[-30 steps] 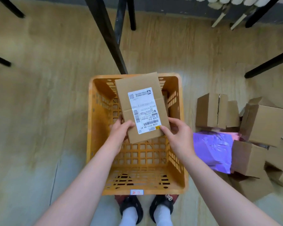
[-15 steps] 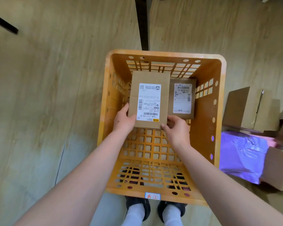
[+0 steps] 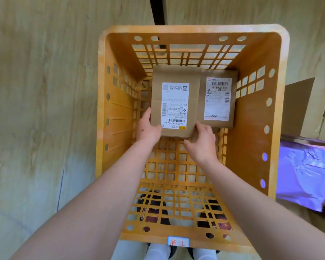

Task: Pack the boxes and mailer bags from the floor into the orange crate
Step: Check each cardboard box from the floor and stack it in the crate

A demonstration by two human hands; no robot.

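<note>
Wood-look floor (image 3: 45,91), orange crate (image 3: 251,137) standing on it, purple mailer bag (image 3: 304,175) and cardboard box (image 3: 304,109) alongside

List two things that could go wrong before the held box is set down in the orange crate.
1. The left-hand grip and right-hand grip take the held box only at its near edge, so its far end may dip or slip free.
2. It is close beside the second box in the orange crate, so it might land on that edge, tilted, or trap fingers.

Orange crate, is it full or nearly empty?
Nearly empty: the orange crate holds only a cardboard box and a second cardboard box at its far end; elsewhere its lattice floor is bare.
</note>
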